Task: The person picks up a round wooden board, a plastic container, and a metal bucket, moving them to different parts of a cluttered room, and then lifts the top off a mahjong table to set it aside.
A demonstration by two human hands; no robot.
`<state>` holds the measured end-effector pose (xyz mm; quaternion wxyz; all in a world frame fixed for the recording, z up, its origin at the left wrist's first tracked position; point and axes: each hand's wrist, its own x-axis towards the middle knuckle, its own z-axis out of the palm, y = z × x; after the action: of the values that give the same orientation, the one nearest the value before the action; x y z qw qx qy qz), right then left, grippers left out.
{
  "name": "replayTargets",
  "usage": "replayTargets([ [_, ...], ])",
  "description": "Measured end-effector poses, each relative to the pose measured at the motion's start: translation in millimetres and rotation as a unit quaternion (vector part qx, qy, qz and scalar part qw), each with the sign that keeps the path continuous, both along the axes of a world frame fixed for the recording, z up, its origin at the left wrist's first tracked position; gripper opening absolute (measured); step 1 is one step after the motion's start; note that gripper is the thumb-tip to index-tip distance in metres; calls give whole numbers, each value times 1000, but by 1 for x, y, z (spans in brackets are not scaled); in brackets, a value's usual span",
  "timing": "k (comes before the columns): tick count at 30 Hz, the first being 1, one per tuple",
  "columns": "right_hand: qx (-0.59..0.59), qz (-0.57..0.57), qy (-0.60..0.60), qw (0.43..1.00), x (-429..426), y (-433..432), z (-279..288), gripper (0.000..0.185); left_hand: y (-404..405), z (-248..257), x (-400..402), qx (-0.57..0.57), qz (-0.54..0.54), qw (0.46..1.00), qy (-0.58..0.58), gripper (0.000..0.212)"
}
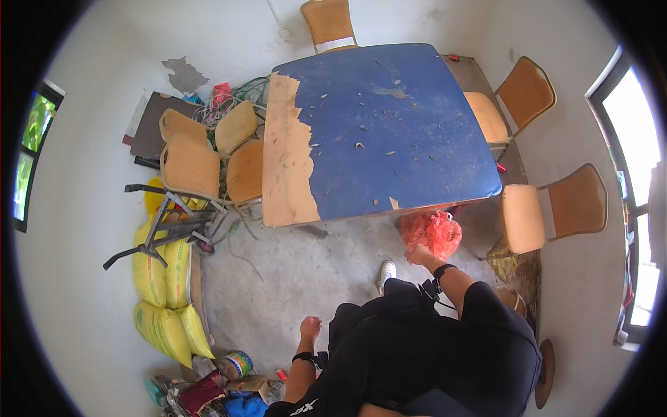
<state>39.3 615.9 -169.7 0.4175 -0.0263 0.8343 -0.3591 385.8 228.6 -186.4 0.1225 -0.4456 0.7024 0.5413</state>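
A red plastic bag (431, 232) with contents hangs or rests beside the front right edge of a blue-topped table (385, 140). My right hand (417, 255) is at the bag's lower left side; its fingers look curled, but whether they grip the bag cannot be told. Dry debris is scattered over the tabletop, and its left strip is bare tan where the blue covering is torn away. Low on the left of my body, my left hand (311, 326) hangs above the concrete floor, fingers curled, with nothing visible in it.
Padded chairs (522, 221) stand at the right and behind the table, others (192, 166) at its left. A folded metal frame (167, 227) leans over yellow sacks (161, 328). Mixed clutter (203, 393) and a red can (281, 374) lie at the lower left.
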Motion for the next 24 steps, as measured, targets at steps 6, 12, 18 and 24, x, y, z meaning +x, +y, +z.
replayTargets([
  [6, -196, -387, -72, 898, -33, -2, 3, 36, -32, 65, -154, 181, 188, 959, 112, 27],
  [12, -331, -658, -44, 675, -72, -7, 82, 34, -74, 96, -270, 300, 253, 907, 155, 56],
  [18, -355, -685, -43, 635, -96, -5, 71, 34, -70, 89, -332, 350, 217, 897, 164, 42],
  [24, -348, -683, -53, 639, -114, -5, 37, 36, -74, 69, -357, 351, 237, 895, 138, 34],
])
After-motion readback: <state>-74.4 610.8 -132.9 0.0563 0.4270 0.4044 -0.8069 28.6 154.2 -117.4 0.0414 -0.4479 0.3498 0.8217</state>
